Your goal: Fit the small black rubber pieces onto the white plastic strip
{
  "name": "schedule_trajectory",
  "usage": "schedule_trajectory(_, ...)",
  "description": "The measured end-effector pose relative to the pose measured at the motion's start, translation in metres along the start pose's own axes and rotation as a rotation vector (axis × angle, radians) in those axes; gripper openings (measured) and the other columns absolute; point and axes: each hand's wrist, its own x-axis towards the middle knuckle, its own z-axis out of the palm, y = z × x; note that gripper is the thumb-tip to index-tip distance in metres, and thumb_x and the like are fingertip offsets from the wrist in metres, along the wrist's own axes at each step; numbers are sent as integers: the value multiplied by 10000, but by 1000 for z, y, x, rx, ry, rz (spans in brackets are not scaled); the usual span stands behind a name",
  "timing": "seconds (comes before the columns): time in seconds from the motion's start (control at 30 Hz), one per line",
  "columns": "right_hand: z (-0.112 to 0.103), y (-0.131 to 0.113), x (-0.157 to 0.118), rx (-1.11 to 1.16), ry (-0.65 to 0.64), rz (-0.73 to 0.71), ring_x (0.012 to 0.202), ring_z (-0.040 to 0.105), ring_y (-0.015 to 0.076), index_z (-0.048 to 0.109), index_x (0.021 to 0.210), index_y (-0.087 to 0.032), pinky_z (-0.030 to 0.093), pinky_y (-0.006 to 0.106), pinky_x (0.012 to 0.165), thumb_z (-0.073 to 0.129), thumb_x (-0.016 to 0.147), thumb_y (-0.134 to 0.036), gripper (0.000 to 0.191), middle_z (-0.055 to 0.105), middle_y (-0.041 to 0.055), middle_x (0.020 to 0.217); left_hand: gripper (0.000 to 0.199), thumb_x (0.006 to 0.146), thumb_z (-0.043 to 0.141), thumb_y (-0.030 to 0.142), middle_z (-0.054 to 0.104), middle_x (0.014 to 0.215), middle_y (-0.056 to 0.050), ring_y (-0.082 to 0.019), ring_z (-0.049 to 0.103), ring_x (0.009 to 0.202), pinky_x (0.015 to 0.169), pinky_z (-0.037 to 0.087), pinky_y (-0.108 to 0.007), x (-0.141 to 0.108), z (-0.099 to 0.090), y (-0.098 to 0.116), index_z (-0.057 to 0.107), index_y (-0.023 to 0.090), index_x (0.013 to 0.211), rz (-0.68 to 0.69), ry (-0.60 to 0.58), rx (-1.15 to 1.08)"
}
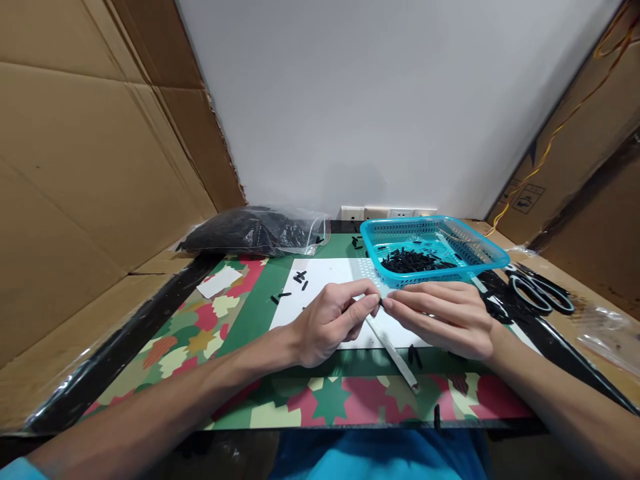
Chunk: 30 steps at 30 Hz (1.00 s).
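Both my hands meet above a white sheet [287,303] on the patterned mat. Between the fingertips of my left hand [333,320] and my right hand [443,317] is a small black piece [381,303], pinched from both sides. Below them a thin white strip [395,355] lies slantwise across the sheet's front edge. Loose black pieces [300,276] lie on the sheet's left part, and two more [415,356] are near its front edge. Behind my right hand, a blue basket [435,277] holds a heap of black pieces [413,261].
A clear bag of black material [250,230] lies at the back left. Scissors [537,293] and a crumpled clear bag [610,333] are on the right. A small white paper [219,282] lies on the left. Cardboard walls flank both sides, with sockets [387,213] behind.
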Motion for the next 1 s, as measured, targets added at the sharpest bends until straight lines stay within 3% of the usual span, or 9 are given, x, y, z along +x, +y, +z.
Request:
schedule_trajectory(0.3,4,-3,0,61,70,83,772,796,176,772,1103,-119,660,290,657,715,974,-51,157,839,89,949,348,1110,532,480,419,594,91,-49,312,473,446,260,-172,-1,4,-5,577,174,951,-16,-10,-121)
schedule_trajectory(0.5,3,-2,1,57,57,79,743,786,185,762,1105,-80,650,305,646,731,958,-47,153,829,112,932,319,1117,531,465,361,554,113,-52,277,444,431,225,-177,1,8,-2,567,185,969,-36,-34,-273)
schedule_trajectory(0.67,4,-1,0,51,64,69,753,786,176,761,1123,-97,653,288,668,772,947,-90,176,834,95,928,311,1127,514,449,376,484,127,-53,240,417,432,237,-178,2,8,2,551,185,968,-77,-71,-318)
schedule_trajectory(1.0,3,-2,1,48,77,77,724,779,169,762,1119,-80,625,280,621,725,969,-103,156,842,111,929,294,1119,542,443,378,526,123,-49,262,437,435,211,-172,0,11,8,574,175,1001,-73,-82,-306)
